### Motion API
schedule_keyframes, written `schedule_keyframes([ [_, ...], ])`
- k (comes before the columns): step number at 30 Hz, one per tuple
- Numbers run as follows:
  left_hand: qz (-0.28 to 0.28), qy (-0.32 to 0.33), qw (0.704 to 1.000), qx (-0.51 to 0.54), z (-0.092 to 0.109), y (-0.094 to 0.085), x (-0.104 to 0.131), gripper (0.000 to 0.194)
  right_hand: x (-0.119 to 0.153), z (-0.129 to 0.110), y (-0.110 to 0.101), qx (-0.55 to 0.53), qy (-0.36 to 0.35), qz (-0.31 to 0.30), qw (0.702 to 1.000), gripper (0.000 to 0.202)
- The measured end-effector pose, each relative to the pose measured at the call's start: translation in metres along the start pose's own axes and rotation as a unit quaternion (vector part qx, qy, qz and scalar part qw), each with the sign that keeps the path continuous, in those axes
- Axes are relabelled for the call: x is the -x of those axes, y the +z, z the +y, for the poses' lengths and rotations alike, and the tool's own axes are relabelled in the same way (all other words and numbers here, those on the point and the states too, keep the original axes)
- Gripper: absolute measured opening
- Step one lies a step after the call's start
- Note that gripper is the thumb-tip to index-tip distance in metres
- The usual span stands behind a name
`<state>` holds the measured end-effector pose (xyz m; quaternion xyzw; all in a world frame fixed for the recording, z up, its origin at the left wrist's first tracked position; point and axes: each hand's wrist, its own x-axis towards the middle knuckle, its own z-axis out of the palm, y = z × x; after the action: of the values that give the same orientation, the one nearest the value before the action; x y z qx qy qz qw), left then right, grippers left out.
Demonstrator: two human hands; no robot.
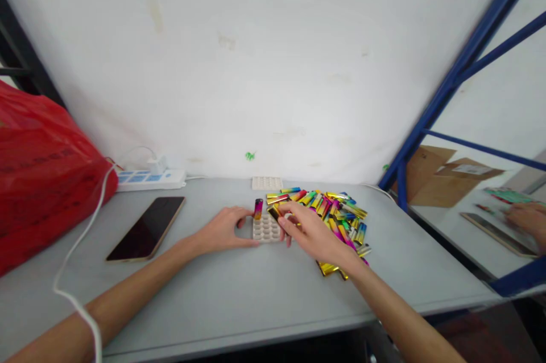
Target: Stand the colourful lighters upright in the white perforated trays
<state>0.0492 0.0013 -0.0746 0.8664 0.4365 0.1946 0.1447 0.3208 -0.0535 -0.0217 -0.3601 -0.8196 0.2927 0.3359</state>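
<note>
A pale tray with rows of small wells (265,231) lies on the grey table between my hands. One shiny purple-and-yellow lighter (258,209) stands upright at its back left corner. My left hand (226,229) grips the tray's left side, thumb at the front corner and forefinger by the standing lighter. Above the tray's right side, my right hand (309,230) holds a gold-and-dark lighter (273,213), tilted, between thumb and fingers. My fingers partly hide it and the wells beneath. To the right spreads a loose pile of metallic multicoloured lighters (341,221), partly behind my right hand.
A second pale tray (267,183) lies against the wall. On the left are a phone (146,229), a white power strip (151,180), a red plastic bag (46,181) and a white cable (70,249). Beyond the blue frame (430,107) another person's hand (529,218) shows.
</note>
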Motion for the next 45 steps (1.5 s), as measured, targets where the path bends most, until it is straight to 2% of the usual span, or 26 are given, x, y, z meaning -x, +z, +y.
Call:
schedule_keyframes([
  [2, 0.003, 0.001, 1.0, 0.0, 0.0, 0.0, 0.0, 0.076, -0.017, -0.004, -0.005, -0.073, 0.016, 0.019, 0.997, 0.03],
  [5, 0.007, 0.005, 1.0, -0.002, 0.0, 0.001, 0.001, 0.075, -0.041, 0.0, -0.005, -0.171, 0.045, 0.092, 0.98, 0.03],
  [7, 0.011, 0.007, 1.0, 0.001, -0.001, 0.001, 0.001, 0.075, -0.053, 0.008, -0.001, -0.275, 0.079, 0.133, 0.949, 0.034],
  [10, 0.018, 0.008, 1.0, 0.003, -0.001, 0.001, 0.002, 0.075, -0.06, 0.022, 0.008, -0.415, 0.107, 0.159, 0.889, 0.039],
  [12, 0.017, 0.009, 1.0, 0.001, -0.002, 0.001, 0.001, 0.074, -0.059, 0.028, 0.012, -0.468, 0.117, 0.169, 0.86, 0.042],
  [14, 0.016, 0.012, 1.0, -0.002, -0.002, 0.001, 0.001, 0.072, -0.057, 0.032, 0.014, -0.486, 0.121, 0.182, 0.846, 0.043],
  [18, 0.012, 0.014, 1.0, -0.009, -0.003, 0.001, 0.0, 0.072, -0.053, 0.035, 0.015, -0.462, 0.102, 0.194, 0.859, 0.045],
  [22, 0.002, 0.014, 1.0, -0.016, -0.002, 0.0, -0.001, 0.071, -0.052, 0.035, 0.021, -0.428, 0.085, 0.136, 0.889, 0.049],
  [26, 0.005, 0.012, 1.0, -0.014, -0.003, 0.0, 0.0, 0.071, -0.05, 0.035, 0.029, -0.411, 0.106, 0.094, 0.9, 0.052],
  [32, 0.0, 0.015, 1.0, -0.017, -0.002, -0.001, 0.0, 0.07, -0.05, 0.032, 0.033, -0.368, 0.192, 0.103, 0.904, 0.066],
  [37, 0.005, 0.011, 1.0, -0.015, 0.0, -0.002, 0.0, 0.07, -0.051, 0.024, 0.034, -0.349, 0.243, 0.147, 0.893, 0.056],
  [41, 0.006, 0.016, 1.0, -0.015, 0.0, -0.002, -0.001, 0.071, -0.049, 0.022, 0.034, -0.342, 0.242, 0.151, 0.896, 0.051],
  [45, 0.003, 0.014, 1.0, -0.014, 0.0, -0.002, 0.0, 0.071, -0.05, 0.03, 0.034, -0.336, 0.227, 0.134, 0.904, 0.061],
])
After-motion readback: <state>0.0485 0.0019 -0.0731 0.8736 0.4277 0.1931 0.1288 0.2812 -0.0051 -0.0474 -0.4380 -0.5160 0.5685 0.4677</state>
